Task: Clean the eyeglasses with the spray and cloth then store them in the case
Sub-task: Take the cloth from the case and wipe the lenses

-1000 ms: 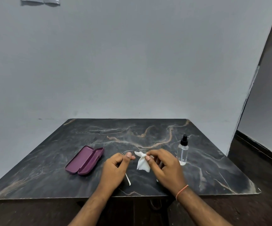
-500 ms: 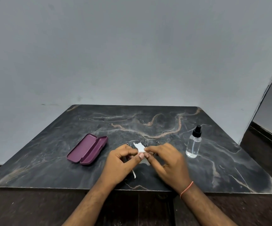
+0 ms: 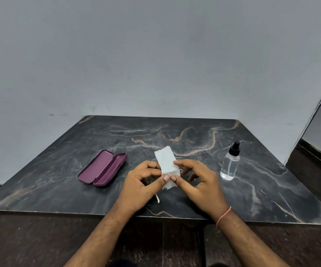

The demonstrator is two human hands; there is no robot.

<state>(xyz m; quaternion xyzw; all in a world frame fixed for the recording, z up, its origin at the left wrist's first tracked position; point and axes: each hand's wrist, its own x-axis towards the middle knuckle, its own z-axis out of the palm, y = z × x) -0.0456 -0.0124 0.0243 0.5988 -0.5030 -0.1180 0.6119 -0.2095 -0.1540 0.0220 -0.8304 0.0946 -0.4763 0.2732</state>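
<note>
1. White, soft cloth (image 3: 166, 163), folded oblong, covers the thin-framed eyeglasses (image 3: 179, 158); a pale temple tip (image 3: 157, 198) shows below.
2. Left hand (image 3: 139, 186) and right hand (image 3: 199, 185) each pinch the cloth.
3. Left of the cloth, the plum hard-shell case (image 3: 102, 167) lies open on the marbled desk (image 3: 271, 189).
4. Right of the cloth, the clear spray bottle (image 3: 230, 164) stands upright.

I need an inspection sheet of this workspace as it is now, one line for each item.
Surface: dark marble-patterned table top, tan veins.
Job's things: white cleaning cloth pinched between both hands; thin-framed eyeglasses mostly hidden behind it, one temple tip below; purple hard case open, lying left; clear spray bottle with black nozzle upright, right.
Clutter: nothing seen.
Grippers: left hand and right hand both pinch the cloth; orange band on right wrist.
Cables: nothing seen.
Surroundings: plain grey wall, dark floor.
</note>
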